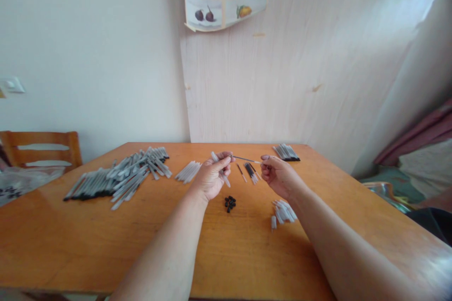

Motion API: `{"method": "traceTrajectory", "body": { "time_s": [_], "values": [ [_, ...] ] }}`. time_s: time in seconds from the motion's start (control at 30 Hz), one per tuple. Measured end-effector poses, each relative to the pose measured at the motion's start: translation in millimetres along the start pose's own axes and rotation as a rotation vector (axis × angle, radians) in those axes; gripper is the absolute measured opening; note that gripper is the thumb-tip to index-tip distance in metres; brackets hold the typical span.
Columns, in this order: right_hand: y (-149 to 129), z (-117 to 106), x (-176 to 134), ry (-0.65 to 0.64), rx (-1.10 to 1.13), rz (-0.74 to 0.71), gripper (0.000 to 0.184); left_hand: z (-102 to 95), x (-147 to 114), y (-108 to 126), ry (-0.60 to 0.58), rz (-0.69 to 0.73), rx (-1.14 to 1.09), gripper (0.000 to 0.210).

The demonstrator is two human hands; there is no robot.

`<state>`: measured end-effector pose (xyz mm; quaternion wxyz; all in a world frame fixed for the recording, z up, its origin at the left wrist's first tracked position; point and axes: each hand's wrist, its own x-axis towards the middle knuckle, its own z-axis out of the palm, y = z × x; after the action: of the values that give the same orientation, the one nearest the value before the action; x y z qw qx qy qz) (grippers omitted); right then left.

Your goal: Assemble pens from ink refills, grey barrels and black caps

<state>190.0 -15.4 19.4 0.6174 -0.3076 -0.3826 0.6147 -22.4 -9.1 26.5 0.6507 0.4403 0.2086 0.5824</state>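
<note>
Over the middle of the table, a thin pen refill (243, 158), dark along most of its length and pale toward the right end, stretches between my two hands. My left hand (214, 176) is closed, its thumb and finger pinching the refill's dark end, and it also holds a whitish pen barrel (225, 179) that crosses the palm at a slant. My right hand (277, 174) pinches the pale end of the refill. Just beyond, between the hands, lie several dark refills (251, 172). Small black pen parts (230, 203) sit in a pile below my left hand.
On the left is a large heap of whitish pens with black ends (134, 174). Pale barrels (188, 171) lie beside my left hand. Short white pieces (284, 211) lie below my right hand. More pens (286, 152) rest at the back right. A wooden chair (42, 140) stands left.
</note>
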Motion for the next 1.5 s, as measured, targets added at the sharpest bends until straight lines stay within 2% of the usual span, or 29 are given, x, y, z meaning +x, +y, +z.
{"method": "traceTrajectory", "body": {
  "time_s": [0.47,0.77,0.93,1.1,1.27,1.5],
  "values": [
    [3.0,0.6,0.5,0.02,-0.022,0.011,0.025,0.5,-0.1,-1.4,0.002,0.023,0.035,0.022],
    [4.0,-0.3,0.6,0.01,-0.01,0.023,0.022,2.7,-0.3,-0.8,0.064,0.03,0.003,0.021],
    [5.0,1.0,3.1,0.06,-0.031,-0.046,0.025,3.3,-0.3,-1.7,0.084,0.053,0.06,0.022],
    [-0.4,-0.6,5.3,0.145,-0.011,-0.176,0.029,3.0,-1.3,-5.2,0.104,0.113,0.284,0.021],
    [-10.8,-4.7,5.9,0.193,0.004,-0.26,0.029,-3.7,1.8,-11.1,0.21,0.246,0.726,0.021],
    [-12.6,-4.4,7.0,0.173,-0.062,-0.322,0.032,-13.9,4.3,-18.3,0.129,0.374,1.246,0.028]
  ]
}}
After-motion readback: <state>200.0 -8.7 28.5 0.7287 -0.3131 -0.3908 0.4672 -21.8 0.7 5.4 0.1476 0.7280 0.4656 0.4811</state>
